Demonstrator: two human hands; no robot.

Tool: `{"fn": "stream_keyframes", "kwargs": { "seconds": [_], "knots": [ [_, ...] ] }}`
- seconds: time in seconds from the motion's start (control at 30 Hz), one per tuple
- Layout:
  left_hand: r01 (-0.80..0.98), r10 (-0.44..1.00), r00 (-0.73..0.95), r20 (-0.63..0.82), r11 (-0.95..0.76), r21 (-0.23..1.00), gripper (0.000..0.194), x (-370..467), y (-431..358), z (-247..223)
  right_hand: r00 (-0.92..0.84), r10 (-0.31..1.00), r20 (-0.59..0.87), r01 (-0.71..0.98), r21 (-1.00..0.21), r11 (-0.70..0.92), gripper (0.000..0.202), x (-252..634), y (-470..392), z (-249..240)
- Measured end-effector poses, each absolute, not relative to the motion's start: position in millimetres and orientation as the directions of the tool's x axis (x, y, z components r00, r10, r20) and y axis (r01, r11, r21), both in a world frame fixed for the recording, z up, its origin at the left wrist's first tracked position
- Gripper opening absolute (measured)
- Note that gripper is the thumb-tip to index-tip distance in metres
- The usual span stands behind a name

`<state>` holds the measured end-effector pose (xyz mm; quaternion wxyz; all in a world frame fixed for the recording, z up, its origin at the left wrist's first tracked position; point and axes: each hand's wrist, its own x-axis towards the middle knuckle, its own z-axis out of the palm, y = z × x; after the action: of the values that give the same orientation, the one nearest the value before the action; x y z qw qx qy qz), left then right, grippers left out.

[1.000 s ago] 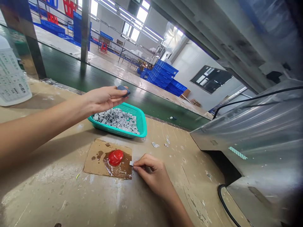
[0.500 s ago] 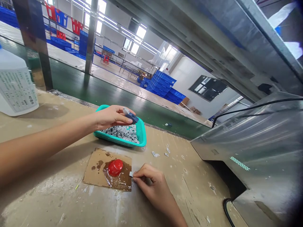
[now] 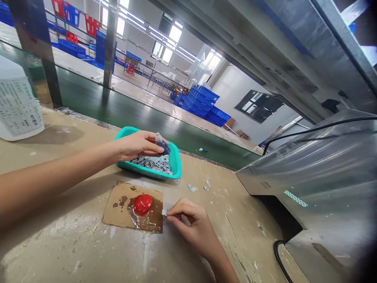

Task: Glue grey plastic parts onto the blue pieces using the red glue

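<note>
My left hand (image 3: 140, 144) is closed around a small dark blue plastic part with a pale grey tip (image 3: 163, 146), above the far side of a turquoise basket (image 3: 176, 167). Small grey plastic pieces (image 3: 153, 163) fill the basket's bottom. Between thumb and forefinger, my right hand (image 3: 188, 220) pinches a small light grey piece (image 3: 164, 212) at the right edge of a cardboard sheet (image 3: 118, 216). On that sheet sits a glossy red, wet-looking lump (image 3: 143, 204), with a dark wet stain around it.
Several loose grey pieces (image 3: 193, 188) lie right of the basket. A white labelled jug (image 3: 19, 102) stands at the left. Behind the table runs a green conveyor belt (image 3: 141, 122) with a small part (image 3: 203, 149) on it. A metal housing (image 3: 318, 177) and black cable bound the right side.
The blue part in my left hand has turned so its pale tip stands more upright. The small part on the belt has shifted left. My right hand keeps its pinch beside the cardboard.
</note>
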<state>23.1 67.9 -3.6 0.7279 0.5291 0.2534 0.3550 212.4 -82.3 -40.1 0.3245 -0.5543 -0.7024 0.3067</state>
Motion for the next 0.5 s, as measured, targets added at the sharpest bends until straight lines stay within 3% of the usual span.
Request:
{"fn": "stream_keyframes", "kwargs": {
  "seconds": [0.13,0.23,0.33,0.5],
  "knots": [
    [-0.159,0.739,0.669,0.084,0.031,0.987,0.012,26.3,60.8,-1.4,0.024,0.996,0.089,0.259,-0.963,0.079,0.011,215.3,-73.1,-26.6],
    [-0.024,0.779,0.606,0.163,-0.187,0.982,0.015,29.4,55.7,-1.7,0.116,0.986,0.119,0.081,-0.991,0.110,0.016,212.2,-61.0,-11.5],
    [0.039,0.771,0.607,0.192,-0.270,0.962,0.018,31.6,53.1,-3.3,0.167,0.968,0.185,0.064,-0.982,0.177,0.018,206.3,-46.2,3.6],
    [-0.042,0.708,0.686,0.170,-0.195,0.980,0.019,33.2,50.0,-3.7,0.155,0.958,0.243,0.134,-0.966,0.223,0.013,199.6,-26.8,15.8]
  ]
}}
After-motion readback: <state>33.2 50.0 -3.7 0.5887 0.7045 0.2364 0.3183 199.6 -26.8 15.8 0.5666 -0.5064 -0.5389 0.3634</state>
